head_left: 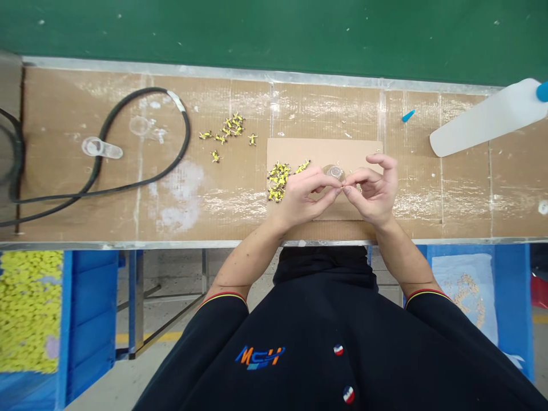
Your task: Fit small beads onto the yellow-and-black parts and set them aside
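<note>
My left hand (306, 194) and my right hand (374, 191) meet fingertip to fingertip over a piece of cardboard (317, 149). Both are closed in a pinch, and what lies between the fingertips is too small to make out. Just behind the fingertips is a small clear round container (334, 171), partly covered by my left fingers. Beside my left hand lies a pile of small yellow and black figures (278, 180), with a few more (302, 166) near its knuckles. Tiny pale pieces (358, 186) show by my right fingers.
More yellow figures (231, 125) lie scattered left of the cardboard. A black cable (187, 131) loops at the left around a clear plastic piece (103, 148). At the right are a white bottle (483, 123) and a blue cap (408, 116). Blue bins (89, 308) stand below the table edge.
</note>
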